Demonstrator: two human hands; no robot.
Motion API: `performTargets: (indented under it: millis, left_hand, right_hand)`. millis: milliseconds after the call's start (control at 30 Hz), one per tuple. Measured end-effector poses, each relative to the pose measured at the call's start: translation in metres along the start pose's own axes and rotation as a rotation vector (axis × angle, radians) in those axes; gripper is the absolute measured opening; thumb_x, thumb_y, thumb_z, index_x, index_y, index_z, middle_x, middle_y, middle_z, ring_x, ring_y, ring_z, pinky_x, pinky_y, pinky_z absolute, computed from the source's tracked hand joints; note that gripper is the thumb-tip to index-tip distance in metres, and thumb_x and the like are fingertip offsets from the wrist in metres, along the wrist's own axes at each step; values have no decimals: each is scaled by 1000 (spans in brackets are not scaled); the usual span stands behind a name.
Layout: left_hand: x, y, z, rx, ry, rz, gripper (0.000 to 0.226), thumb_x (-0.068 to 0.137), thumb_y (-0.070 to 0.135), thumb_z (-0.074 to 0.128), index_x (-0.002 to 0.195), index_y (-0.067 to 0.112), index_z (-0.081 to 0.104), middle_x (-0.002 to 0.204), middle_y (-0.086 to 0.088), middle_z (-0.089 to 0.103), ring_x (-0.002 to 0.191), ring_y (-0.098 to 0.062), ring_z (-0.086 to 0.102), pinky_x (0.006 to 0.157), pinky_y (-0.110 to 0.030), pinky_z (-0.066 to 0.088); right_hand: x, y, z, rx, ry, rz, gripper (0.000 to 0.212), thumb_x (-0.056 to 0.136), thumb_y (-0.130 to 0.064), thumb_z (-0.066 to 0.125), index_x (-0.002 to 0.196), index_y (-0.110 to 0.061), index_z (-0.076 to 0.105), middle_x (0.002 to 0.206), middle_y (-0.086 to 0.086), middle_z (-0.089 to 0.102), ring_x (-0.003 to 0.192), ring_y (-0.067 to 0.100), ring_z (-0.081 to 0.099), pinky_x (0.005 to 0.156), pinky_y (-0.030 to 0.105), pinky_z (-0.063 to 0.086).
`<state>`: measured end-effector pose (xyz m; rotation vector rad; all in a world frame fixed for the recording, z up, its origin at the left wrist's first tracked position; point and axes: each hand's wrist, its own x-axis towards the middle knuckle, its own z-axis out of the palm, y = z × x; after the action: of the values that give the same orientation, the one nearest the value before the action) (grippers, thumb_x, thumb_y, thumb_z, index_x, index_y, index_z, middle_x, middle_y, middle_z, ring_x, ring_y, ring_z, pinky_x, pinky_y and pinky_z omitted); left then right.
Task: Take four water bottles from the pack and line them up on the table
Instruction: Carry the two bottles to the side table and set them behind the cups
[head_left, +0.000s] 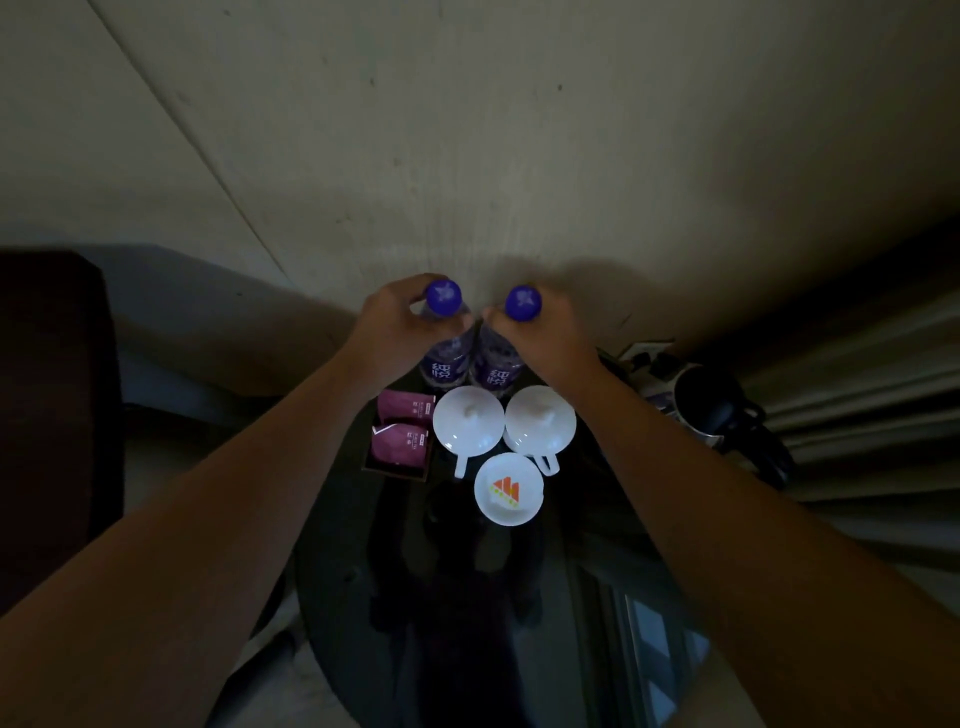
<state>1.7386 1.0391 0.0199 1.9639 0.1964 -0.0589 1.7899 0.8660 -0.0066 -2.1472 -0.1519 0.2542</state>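
Observation:
Two water bottles with purple caps and purple labels stand side by side at the far edge of a dark glass table, close to the wall. My left hand grips the neck of the left bottle just under its cap. My right hand grips the neck of the right bottle the same way. Both bottles are upright and almost touch each other. No pack of bottles is visible in this view.
Two white lidded cups stand just in front of the bottles, with a white dish bearing an orange logo nearer me. A small tray of purple tea sachets lies left. A dark kettle sits right, a dark chair left.

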Motion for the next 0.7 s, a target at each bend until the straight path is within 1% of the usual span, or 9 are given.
performTargets:
  millis: [67,133,200,300,367,467,567,633,700]
  left_hand:
    - [-2,1,0,10,-21,-7,23,78,22,78,99,21,68,96,6,70,94,-3,63,93,-40,53]
    - [-3,1,1,19,-31,-27,24,77,22,78,99,20,68,96,6,70,95,-8,64,93,-42,53]
    - [-6,1,1,22,-30,-46,23,77,22,78,99,20,68,95,6,70,95,-11,65,93,-45,53]
    - [-8,0,0,33,-15,-58,27,78,21,78,102,16,67,101,-2,70,100,-18,64,93,-49,52]
    - [-10,0,-1,54,8,-53,26,78,20,77,102,14,67,102,-3,69,102,-19,64,94,-49,51]
    - [-12,2,0,78,19,-33,25,79,17,75,103,11,66,103,-5,69,101,-21,63,95,-49,50]
    - [-15,1,1,101,45,-33,27,80,16,75,105,12,65,103,-3,68,102,-19,62,96,-46,50]
    - [-16,-1,1,104,60,-44,29,80,17,75,106,14,64,104,-2,67,101,-19,62,95,-45,50]
    - [-17,-3,2,93,62,-56,30,80,18,74,107,17,62,104,-1,67,99,-18,62,93,-43,52]
  right_hand:
    - [2,-4,-1,14,-35,11,28,78,-21,70,62,-17,48,58,1,50,57,18,49,62,35,47]
    - [4,-8,-3,31,-59,15,31,78,-18,70,60,-22,44,58,-4,47,59,16,47,62,32,43]
    - [3,-9,-5,68,-67,5,30,78,-15,70,62,-19,45,59,-3,47,62,17,48,64,32,43]
    - [-1,-7,-8,96,-59,-8,26,80,-18,71,68,-11,49,65,6,50,65,20,49,69,37,47]
    - [-5,-7,-6,106,-82,-3,25,80,-19,72,70,-12,50,67,5,52,67,21,51,71,37,48]
    - [-8,-11,0,80,-125,2,25,79,-26,73,75,-16,50,68,-2,53,68,17,54,68,30,46]
    - [-10,-12,1,92,-114,33,28,78,-31,74,71,-26,48,67,-9,52,62,7,51,60,21,39]
    - [-11,-11,0,110,-118,52,31,78,-31,75,69,-29,46,66,-10,51,60,3,49,58,18,37]
    - [-12,-11,0,116,-128,58,30,78,-31,75,69,-29,46,66,-11,51,59,2,49,58,18,37]
